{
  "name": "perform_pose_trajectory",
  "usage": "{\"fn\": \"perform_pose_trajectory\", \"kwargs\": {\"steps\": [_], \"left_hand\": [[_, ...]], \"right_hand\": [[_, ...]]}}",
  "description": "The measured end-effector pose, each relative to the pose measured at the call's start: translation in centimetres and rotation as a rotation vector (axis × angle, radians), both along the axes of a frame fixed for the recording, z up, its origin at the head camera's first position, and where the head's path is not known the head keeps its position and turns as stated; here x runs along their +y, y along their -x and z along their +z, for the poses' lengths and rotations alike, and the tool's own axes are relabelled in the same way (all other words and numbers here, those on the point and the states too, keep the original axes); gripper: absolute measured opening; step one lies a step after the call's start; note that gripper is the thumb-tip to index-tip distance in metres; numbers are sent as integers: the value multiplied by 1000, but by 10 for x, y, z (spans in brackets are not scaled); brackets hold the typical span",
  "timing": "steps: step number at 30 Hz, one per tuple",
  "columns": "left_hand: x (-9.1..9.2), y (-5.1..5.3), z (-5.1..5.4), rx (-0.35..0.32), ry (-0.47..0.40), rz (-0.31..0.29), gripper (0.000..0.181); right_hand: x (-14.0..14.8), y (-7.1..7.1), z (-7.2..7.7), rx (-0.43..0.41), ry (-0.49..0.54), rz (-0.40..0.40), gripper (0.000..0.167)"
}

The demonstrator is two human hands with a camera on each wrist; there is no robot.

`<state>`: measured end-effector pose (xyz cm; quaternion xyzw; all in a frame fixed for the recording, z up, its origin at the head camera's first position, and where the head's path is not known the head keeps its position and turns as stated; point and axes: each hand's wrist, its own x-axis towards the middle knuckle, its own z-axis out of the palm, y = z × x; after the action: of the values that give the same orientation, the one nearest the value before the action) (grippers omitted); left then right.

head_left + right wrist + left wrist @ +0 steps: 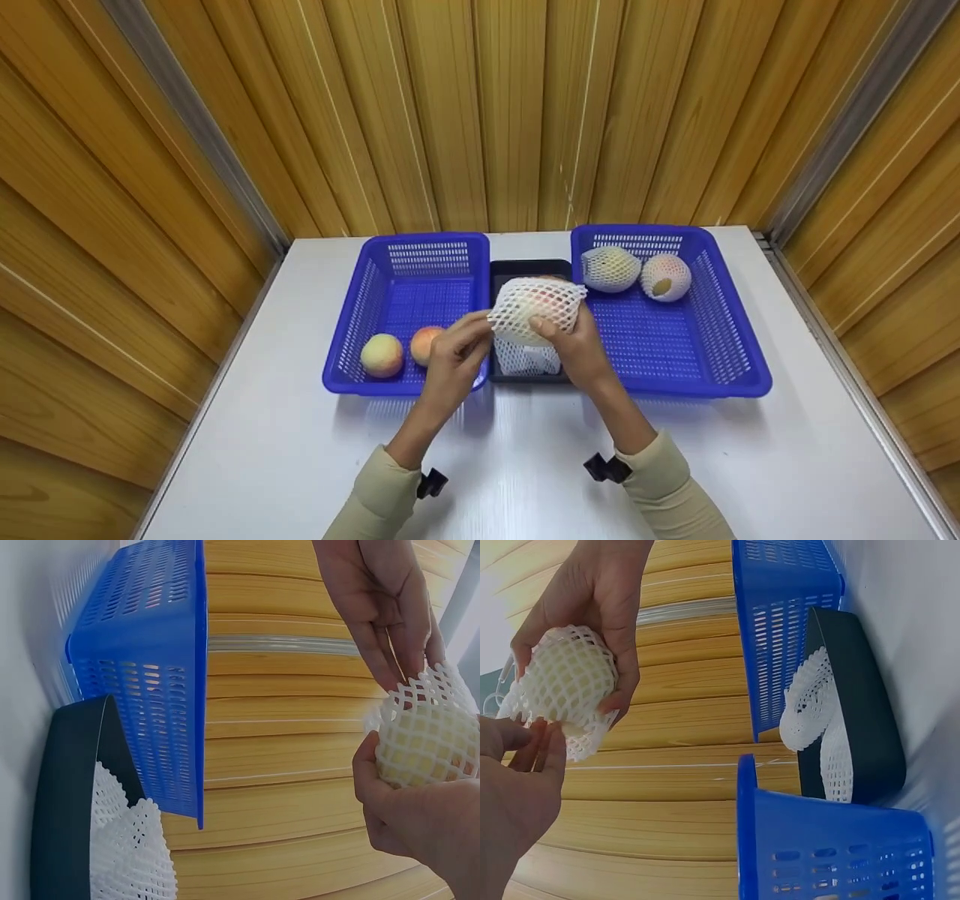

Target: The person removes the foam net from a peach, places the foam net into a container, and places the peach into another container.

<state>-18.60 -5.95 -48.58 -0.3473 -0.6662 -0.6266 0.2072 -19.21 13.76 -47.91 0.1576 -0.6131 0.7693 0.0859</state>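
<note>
A peach in a white foam net (pixel 529 307) is held up above the black tray. My right hand (pixel 583 351) grips it from the right, thumb lying across the front. At the net's left end, my left hand (pixel 452 358) pinches the mesh edge between thumb and fingertips. The left wrist view shows the pale fruit through the foam net (pixel 566 682), which wraps around most of it. Part of the net reaches past the fruit towards the left fingers (pixel 409 645). More white foam nets (pixel 525 360) lie in the black tray (pixel 531 267) below.
On the left, a blue basket (pixel 431 238) holds two bare peaches, one yellowish peach (pixel 382 355) and one redder peach (pixel 424 345) partly behind my left hand. The right blue basket (pixel 750 360) contains two netted fruits (pixel 611 268) at its back. Wood-patterned walls surround the white table (pixel 517 480).
</note>
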Motion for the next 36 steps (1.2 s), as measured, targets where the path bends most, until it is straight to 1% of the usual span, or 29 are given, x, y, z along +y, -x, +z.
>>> {"fn": "perform_pose_trajectory", "kwargs": {"steps": [1, 3, 6, 9, 13, 15, 17, 18, 20, 23, 25, 33, 34, 36], "left_hand": [[0, 1, 0, 5, -11, -5, 20], [1, 3, 2, -7, -26, -26, 23], [1, 4, 3, -54, -25, -57, 35], [2, 3, 4, -93, -7, -73, 46], [5, 3, 3, -104, 5, -90, 58], [7, 3, 3, -100, 17, -92, 63], [8, 2, 3, -91, 43, -72, 67], [9, 2, 2, -84, 64, -51, 69], [10, 1, 2, -67, 114, 11, 71], [10, -1, 0, -50, 185, 110, 73], [10, -1, -1, -44, 212, 149, 73], [6, -2, -1, -21, 206, 194, 83], [6, -2, -1, -23, 201, 192, 82], [4, -1, -1, -40, 173, 165, 81]], "right_hand": [[-1, -1, -1, -9, -1, 5, 61], [-2, -2, -3, -20, -13, 28, 59], [-2, -5, -6, -20, -49, 46, 57], [-1, -7, -7, -4, -81, 51, 57], [-2, -7, -6, 15, -87, 80, 57], [-4, -7, -5, 27, -78, 103, 61], [-5, -7, -5, 31, -73, 111, 64], [-6, -8, -5, 29, -71, 108, 67], [-8, -8, -6, 24, -67, 104, 70], [-9, -9, -9, 11, -78, 96, 70], [-9, -8, -11, 16, -98, 101, 69], [-2, -6, -11, 68, -152, 138, 62], [0, -6, -10, 70, -155, 135, 62], [2, -6, -9, 59, -154, 130, 62]]}}
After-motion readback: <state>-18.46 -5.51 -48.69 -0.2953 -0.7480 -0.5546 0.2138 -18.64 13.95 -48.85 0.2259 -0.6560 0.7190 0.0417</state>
